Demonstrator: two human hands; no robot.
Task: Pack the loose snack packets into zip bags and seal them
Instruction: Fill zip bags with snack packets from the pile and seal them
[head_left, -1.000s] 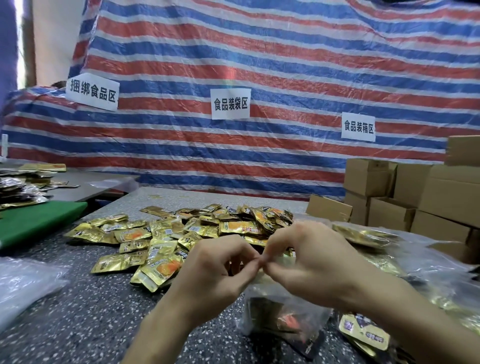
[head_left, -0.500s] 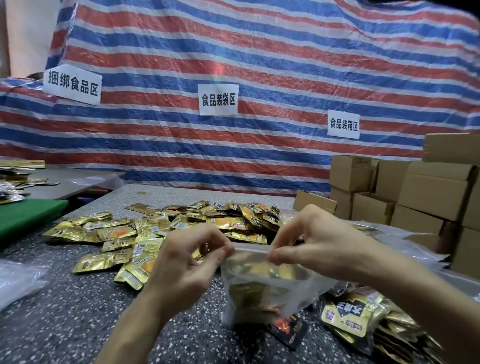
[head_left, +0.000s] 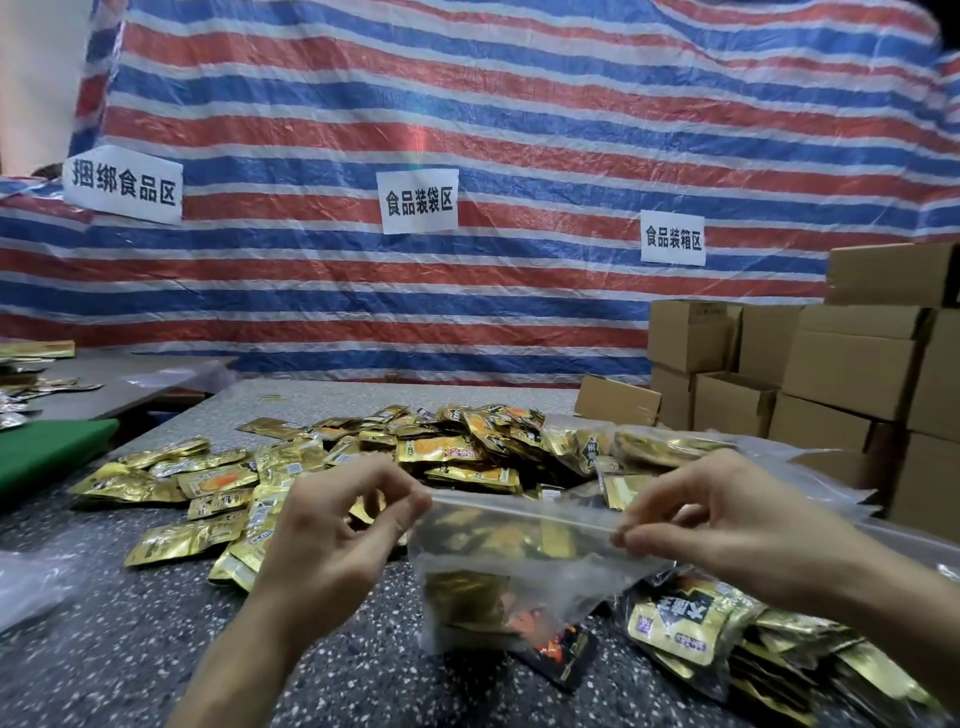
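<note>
A clear zip bag (head_left: 519, 566) filled with gold snack packets stands on the speckled table (head_left: 104, 649) in front of me. My left hand (head_left: 332, 540) pinches the left end of its zip strip between thumb and fingertips. At the strip's right end, my right hand (head_left: 711, 525) pinches it the same way. The strip is stretched straight between both hands. Behind the bag lies a wide heap of loose gold packets (head_left: 322, 467).
Filled clear bags of packets (head_left: 727, 644) lie at the right. Cardboard boxes (head_left: 852, 374) are stacked at the back right. A green board (head_left: 47, 452) and crumpled clear plastic (head_left: 31, 577) sit at the left. A striped tarp with paper signs hangs behind.
My hands started pinched together at the middle of the bag's top and have slid apart along the zip strip to its two ends.
</note>
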